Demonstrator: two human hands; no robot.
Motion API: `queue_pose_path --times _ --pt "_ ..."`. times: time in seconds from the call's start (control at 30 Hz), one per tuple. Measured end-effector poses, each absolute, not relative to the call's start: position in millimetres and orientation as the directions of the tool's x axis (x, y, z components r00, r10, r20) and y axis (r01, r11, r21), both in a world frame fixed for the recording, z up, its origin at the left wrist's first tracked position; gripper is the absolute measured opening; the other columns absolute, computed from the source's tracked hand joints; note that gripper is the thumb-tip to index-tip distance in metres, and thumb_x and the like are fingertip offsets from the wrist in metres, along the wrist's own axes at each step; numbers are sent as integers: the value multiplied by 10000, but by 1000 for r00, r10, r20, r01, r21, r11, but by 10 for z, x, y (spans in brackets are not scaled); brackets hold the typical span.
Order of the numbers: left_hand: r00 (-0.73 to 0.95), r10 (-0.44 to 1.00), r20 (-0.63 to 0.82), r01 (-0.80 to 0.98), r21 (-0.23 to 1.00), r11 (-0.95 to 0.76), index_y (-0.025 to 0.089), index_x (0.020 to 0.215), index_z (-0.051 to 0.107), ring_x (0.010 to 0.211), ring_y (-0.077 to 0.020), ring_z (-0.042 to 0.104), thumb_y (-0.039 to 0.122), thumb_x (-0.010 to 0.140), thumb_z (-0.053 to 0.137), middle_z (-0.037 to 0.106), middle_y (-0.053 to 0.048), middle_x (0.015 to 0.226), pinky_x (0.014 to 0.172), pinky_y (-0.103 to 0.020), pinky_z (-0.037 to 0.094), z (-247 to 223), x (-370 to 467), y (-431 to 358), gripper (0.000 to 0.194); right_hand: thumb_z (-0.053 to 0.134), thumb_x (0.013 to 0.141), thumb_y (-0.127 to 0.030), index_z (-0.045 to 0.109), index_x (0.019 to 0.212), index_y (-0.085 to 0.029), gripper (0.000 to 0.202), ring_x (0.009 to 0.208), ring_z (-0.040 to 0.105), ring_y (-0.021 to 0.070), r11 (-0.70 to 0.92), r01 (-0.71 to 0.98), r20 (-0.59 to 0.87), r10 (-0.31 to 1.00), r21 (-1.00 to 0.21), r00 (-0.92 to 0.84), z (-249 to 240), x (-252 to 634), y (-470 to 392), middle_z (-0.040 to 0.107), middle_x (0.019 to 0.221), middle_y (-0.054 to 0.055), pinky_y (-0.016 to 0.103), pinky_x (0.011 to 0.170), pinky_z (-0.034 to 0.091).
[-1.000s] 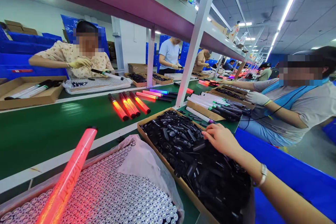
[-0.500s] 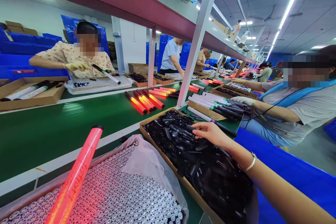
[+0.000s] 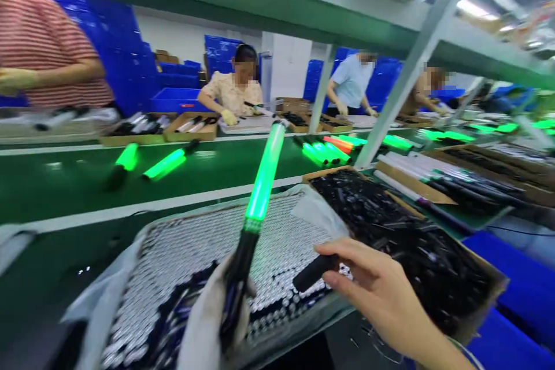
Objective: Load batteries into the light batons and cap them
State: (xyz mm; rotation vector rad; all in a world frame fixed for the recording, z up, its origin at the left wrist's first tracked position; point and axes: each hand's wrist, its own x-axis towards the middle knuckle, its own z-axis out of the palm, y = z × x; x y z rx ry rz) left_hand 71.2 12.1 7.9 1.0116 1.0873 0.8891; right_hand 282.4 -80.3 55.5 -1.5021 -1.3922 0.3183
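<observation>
My left hand (image 3: 203, 318), in a pale glove, is closed around the black handle of a light stick (image 3: 265, 176). The stick's tube glows green and tilts up, slightly to the right. My right hand (image 3: 377, 283) is bare and pinches a short black cylindrical cap (image 3: 313, 274) between thumb and fingers. That cap is apart from the stick, to the right of its handle. Beneath both hands lie rows of silver-ended batteries (image 3: 186, 237) in a tray lined with clear plastic (image 3: 318, 208). Black plastic parts (image 3: 368, 202) fill a cardboard box beyond my right hand.
A green conveyor belt (image 3: 82, 185) runs behind the tray, carrying glowing sticks (image 3: 327, 152). A slanted white post (image 3: 403, 92) rises beside the parts box to an overhead shelf. Unlit sticks (image 3: 459, 176) lie at right. Several co-workers (image 3: 234, 89) work across the belt.
The view has swung left. My right hand has left the parts box with the black cap and is now over the batteries. The stick's light went from red to green.
</observation>
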Motion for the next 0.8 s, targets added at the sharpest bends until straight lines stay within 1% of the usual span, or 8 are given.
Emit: queue_pose_path --times 0.1,0.17,0.27,0.37,0.5,0.67,0.73,0.8 --pt "238 944 -228 -180 945 273 277 1264 600 920 -251 671 705 829 463 681 -65 1140 678 -318 578 38 679 108 625 585 924 -275 641 1186 -337 275 804 618 156 344 547 453 889 -763 74 525 2295 -643 684 924 8 286 709 513" --pt "267 956 -119 -266 945 192 266 1240 635 1045 -257 640 713 850 409 661 -68 1207 826 -329 559 26 609 87 635 554 943 -258 609 1230 -332 302 806 608 153 386 531 446 895 -754 -18 504 2051 -566 669 929 12 286 714 505" --pt "265 964 25 -323 944 65 252 1194 678 1205 -261 558 692 882 368 640 -72 1263 1053 -373 425 42 465 33 623 544 948 -240 593 1253 -330 322 824 594 145 422 534 441 892 -732 -100 482 1839 -507 653 953 12 275 727 499" --pt "257 965 61 -326 945 27 241 1210 671 1267 -268 511 680 902 324 644 -78 1261 1116 -401 348 77 353 0 639 544 948 -218 572 1284 -351 363 834 586 141 446 542 440 885 -712 -150 471 1738 -491 643 962 6 267 740 495" --pt "218 974 69 -326 945 6 230 1227 660 1290 -261 493 661 913 309 647 -74 1255 1134 -382 323 114 303 -9 638 550 942 -207 584 1271 -345 358 821 590 146 445 543 435 887 -712 -156 456 1659 -496 642 947 12 270 730 505" --pt "231 969 87 -280 960 -19 227 1240 650 1321 -252 458 558 947 355 611 -61 1315 1140 -344 316 76 304 -11 531 522 935 -165 584 1270 -313 371 795 598 156 453 597 485 866 -662 -120 404 1588 -516 622 933 35 273 699 529" --pt "244 964 109 -303 953 -31 232 1261 631 1325 -255 451 551 948 367 583 -61 1351 1150 -356 299 33 318 4 520 517 931 -172 508 1358 -328 455 718 574 153 440 646 528 846 -624 -66 362 1569 -513 585 888 33 273 645 534" --pt "264 958 115 -323 946 -24 240 1305 590 1312 -257 463 542 926 447 562 -63 1372 1139 -364 318 -4 338 24 505 539 921 -211 393 1440 -351 557 634 528 148 407 692 593 804 -596 38 302 1548 -488 541 843 20 273 585 532"
